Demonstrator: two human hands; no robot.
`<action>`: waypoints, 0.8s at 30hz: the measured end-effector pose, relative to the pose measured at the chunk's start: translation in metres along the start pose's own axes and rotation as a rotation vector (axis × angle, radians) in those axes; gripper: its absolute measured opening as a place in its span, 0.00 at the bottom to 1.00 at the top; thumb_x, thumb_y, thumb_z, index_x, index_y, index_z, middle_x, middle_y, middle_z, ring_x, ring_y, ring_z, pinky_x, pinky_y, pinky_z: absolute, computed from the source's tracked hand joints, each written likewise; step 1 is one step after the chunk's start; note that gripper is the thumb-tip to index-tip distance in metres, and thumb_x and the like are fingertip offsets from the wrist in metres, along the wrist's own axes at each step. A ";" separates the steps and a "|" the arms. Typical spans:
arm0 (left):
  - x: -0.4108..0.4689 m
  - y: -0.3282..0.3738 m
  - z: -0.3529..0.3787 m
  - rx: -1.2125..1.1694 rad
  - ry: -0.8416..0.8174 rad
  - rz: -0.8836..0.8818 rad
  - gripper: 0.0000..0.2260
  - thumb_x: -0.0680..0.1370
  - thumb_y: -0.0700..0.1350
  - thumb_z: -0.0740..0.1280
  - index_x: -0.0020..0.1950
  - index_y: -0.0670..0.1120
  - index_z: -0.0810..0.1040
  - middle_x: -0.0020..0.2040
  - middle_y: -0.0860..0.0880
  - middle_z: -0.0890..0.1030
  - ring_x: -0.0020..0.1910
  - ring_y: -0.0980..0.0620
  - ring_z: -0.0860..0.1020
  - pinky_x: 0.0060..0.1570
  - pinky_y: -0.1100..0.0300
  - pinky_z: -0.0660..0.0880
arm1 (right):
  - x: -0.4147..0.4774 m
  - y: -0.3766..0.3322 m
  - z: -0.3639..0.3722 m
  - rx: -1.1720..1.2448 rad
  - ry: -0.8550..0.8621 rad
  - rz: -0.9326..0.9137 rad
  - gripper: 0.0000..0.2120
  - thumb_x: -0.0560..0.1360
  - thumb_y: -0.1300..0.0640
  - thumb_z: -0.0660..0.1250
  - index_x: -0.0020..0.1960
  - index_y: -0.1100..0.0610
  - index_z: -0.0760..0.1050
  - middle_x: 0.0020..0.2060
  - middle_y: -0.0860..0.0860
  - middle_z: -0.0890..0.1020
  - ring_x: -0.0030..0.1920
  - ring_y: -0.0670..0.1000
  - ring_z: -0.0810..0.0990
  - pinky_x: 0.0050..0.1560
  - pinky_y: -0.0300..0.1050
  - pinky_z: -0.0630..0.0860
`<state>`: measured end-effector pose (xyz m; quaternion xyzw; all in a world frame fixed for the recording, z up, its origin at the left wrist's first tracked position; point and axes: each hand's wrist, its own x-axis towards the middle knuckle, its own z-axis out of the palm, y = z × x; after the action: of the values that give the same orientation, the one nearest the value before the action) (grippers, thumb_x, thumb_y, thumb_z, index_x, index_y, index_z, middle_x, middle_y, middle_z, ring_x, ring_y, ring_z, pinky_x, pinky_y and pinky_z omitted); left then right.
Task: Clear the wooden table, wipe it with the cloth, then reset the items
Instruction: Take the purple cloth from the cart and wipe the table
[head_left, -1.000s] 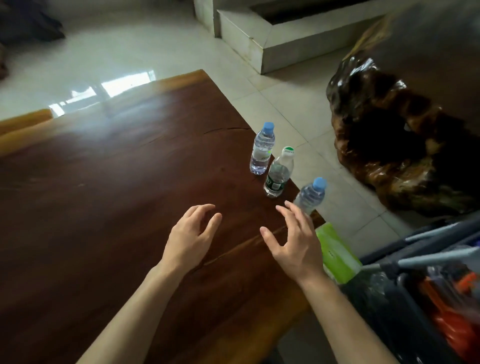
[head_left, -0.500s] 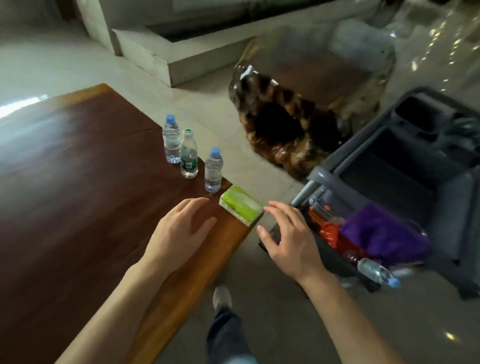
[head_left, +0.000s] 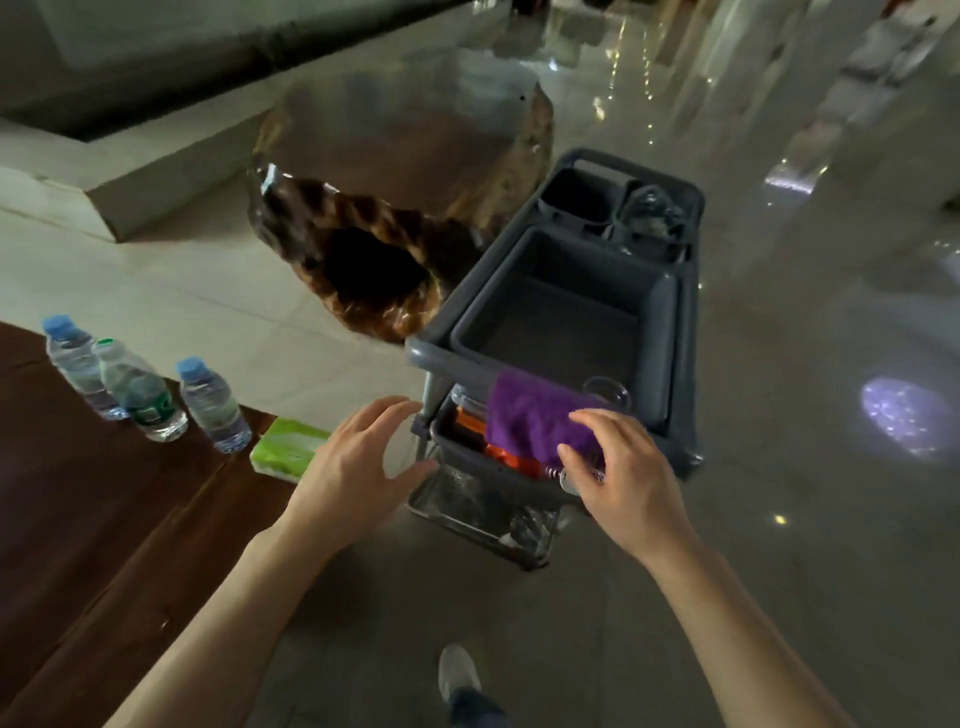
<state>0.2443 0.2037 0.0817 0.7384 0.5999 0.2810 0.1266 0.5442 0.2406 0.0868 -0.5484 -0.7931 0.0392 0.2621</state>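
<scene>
The dark wooden table (head_left: 93, 530) fills the lower left. On its far corner stand three water bottles: a blue-capped bottle (head_left: 78, 366), a green-capped bottle (head_left: 140, 392) and a second blue-capped bottle (head_left: 213, 405). Beside them lies a green tissue pack (head_left: 288, 449). A purple cloth (head_left: 535, 415) is draped over the front tray of a grey cleaning cart (head_left: 685, 332). My right hand (head_left: 621, 480) hovers at the cloth's near edge, fingers spread, fingertips at the fabric. My left hand (head_left: 358, 470) floats open between the table corner and the cart, holding nothing.
A large polished root-wood stool (head_left: 395, 208) stands behind the cart. The cart's lower tray holds orange items (head_left: 498, 452) and a wire basket (head_left: 483, 509) below. A stone step (head_left: 104, 187) runs along the back left. My shoe (head_left: 457, 673) is on the tiled floor.
The view has swung right from the table to the cart. Both hands moved off the table toward the cart, and my right hand has reached the purple cloth.
</scene>
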 end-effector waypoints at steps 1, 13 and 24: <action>0.012 0.006 0.007 0.008 -0.011 0.027 0.27 0.73 0.52 0.76 0.70 0.44 0.75 0.65 0.45 0.79 0.62 0.44 0.79 0.61 0.55 0.75 | -0.001 0.012 -0.004 -0.007 0.003 0.022 0.19 0.77 0.49 0.69 0.65 0.55 0.77 0.59 0.49 0.82 0.62 0.49 0.77 0.63 0.42 0.73; 0.112 0.027 0.081 0.120 -0.177 0.155 0.32 0.73 0.57 0.75 0.74 0.49 0.72 0.71 0.48 0.76 0.73 0.47 0.71 0.71 0.45 0.70 | 0.033 0.082 0.022 -0.065 -0.159 -0.001 0.32 0.74 0.43 0.73 0.72 0.59 0.73 0.65 0.51 0.80 0.67 0.53 0.75 0.68 0.49 0.72; 0.140 0.015 0.104 0.092 -0.179 0.117 0.17 0.77 0.46 0.72 0.66 0.48 0.80 0.63 0.48 0.81 0.65 0.47 0.79 0.67 0.51 0.75 | 0.047 0.093 0.038 0.067 -0.036 -0.011 0.20 0.71 0.52 0.78 0.59 0.59 0.84 0.52 0.50 0.88 0.52 0.51 0.84 0.53 0.48 0.82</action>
<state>0.3331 0.3497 0.0423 0.7991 0.5545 0.1930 0.1290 0.5932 0.3280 0.0396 -0.5344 -0.7988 0.0739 0.2663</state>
